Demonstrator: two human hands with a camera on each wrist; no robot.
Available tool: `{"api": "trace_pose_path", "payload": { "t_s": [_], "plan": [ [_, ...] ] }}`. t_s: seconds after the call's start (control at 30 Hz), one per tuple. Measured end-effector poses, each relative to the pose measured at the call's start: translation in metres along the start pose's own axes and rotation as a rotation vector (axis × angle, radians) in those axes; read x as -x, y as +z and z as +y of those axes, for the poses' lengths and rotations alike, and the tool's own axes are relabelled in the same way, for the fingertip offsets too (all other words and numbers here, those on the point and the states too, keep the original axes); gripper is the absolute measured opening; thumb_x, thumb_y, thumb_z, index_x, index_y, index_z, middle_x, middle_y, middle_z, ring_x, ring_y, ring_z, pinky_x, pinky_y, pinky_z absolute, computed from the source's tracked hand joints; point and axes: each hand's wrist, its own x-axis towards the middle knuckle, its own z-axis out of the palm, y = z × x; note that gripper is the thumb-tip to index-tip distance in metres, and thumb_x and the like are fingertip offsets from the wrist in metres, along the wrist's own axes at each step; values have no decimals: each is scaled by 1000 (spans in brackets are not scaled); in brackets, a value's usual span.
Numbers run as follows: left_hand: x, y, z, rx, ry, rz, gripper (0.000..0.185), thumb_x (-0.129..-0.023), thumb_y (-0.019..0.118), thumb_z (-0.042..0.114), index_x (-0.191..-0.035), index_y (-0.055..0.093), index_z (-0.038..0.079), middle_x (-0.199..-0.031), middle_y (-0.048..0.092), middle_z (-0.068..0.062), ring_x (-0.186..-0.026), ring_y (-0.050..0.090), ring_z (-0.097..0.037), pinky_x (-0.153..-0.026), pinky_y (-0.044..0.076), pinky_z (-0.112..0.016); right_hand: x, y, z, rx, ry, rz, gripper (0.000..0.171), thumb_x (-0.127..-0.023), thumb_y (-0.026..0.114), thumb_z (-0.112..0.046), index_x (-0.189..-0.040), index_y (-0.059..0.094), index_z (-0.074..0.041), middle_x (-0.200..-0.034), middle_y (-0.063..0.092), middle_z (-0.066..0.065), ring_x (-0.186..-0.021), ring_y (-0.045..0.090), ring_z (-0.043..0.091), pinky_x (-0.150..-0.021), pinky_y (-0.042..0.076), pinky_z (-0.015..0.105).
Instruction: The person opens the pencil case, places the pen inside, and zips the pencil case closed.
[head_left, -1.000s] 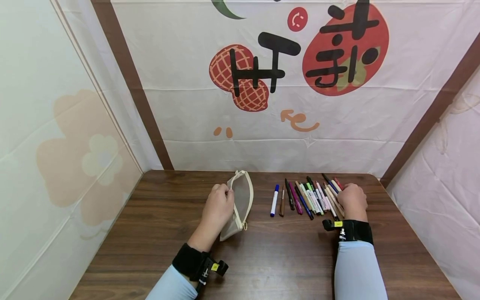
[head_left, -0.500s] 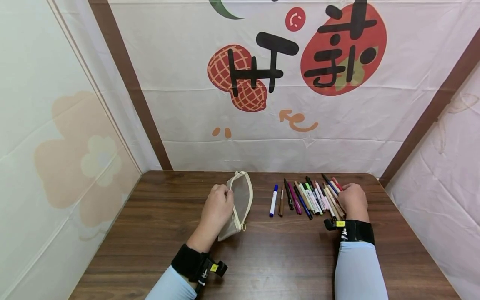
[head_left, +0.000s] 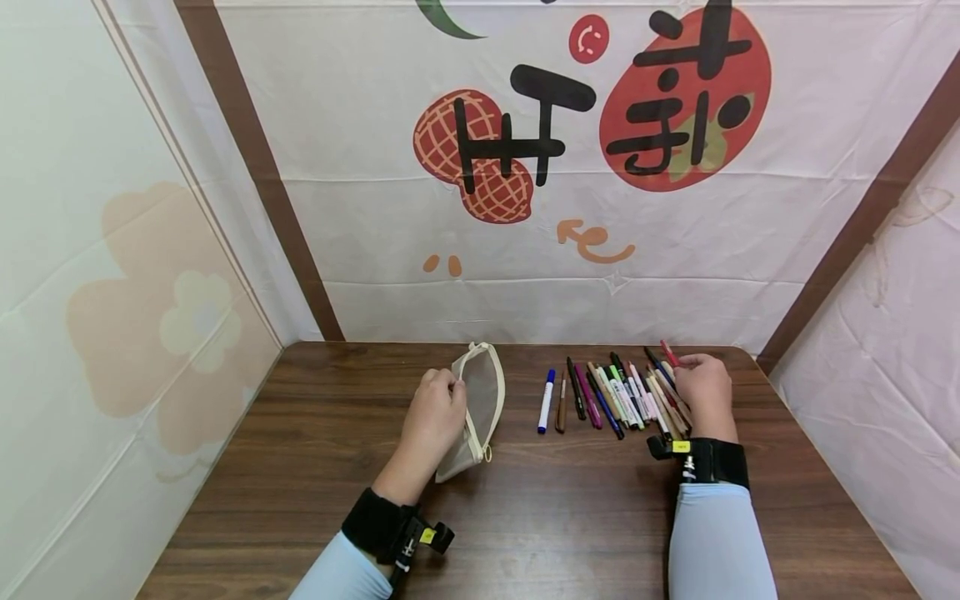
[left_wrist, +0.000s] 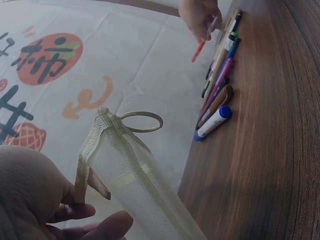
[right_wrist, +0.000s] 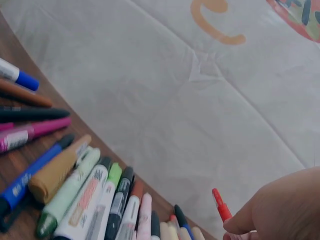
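Where a second ago the right hand (head_left: 701, 390) lay flat over the far end of the pen row (head_left: 615, 396), it has now lifted a red pen (head_left: 668, 352) clear of it. The grip is a pinch on the pen's lower end, so its tip points up and away, just above the row's right edge. The other pens lie side by side on the tabletop (head_left: 525, 500), undisturbed. Left of the row, the left hand (head_left: 435, 417) has not moved: it pinches the rim of the mesh pouch (head_left: 480, 400), holding the mouth up and open. By my judgement, one pen is picked and ready to go across.
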Motion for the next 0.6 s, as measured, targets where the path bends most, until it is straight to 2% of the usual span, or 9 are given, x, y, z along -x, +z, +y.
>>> {"api": "trace_pose_path", "payload": {
  "t_s": [0.27, 0.47, 0.6],
  "plan": [
    [0, 0, -1, 3, 1, 0, 25, -107, 52, 21, -98, 68, 3, -107, 63, -14, -93, 64, -29, -86, 57, -46, 1, 0, -11, -100, -38, -24, 39, -103, 65, -28, -135, 70, -7, -133, 69, 23, -104, 66, 34, -71, 51, 33],
    [1, 0, -1, 2, 1, 0, 26, -108, 52, 21, -99, 68, 3, -106, 63, -14, -92, 63, -29, -86, 57, -46, 9, 1, -25, -218, -66, -30, 43, -101, 68, -34, -137, 69, -10, -133, 72, 19, -112, 68, 30, -76, 52, 29],
    [0, 0, -1, 3, 5, -2, 25, -108, 52, 20, -98, 67, 3, -105, 62, -13, -90, 63, -28, -83, 56, -45, 15, -1, -37, -256, -74, -41, 46, -100, 68, -36, -139, 68, -12, -133, 73, 16, -109, 70, 24, -80, 53, 27]
  ]
}}
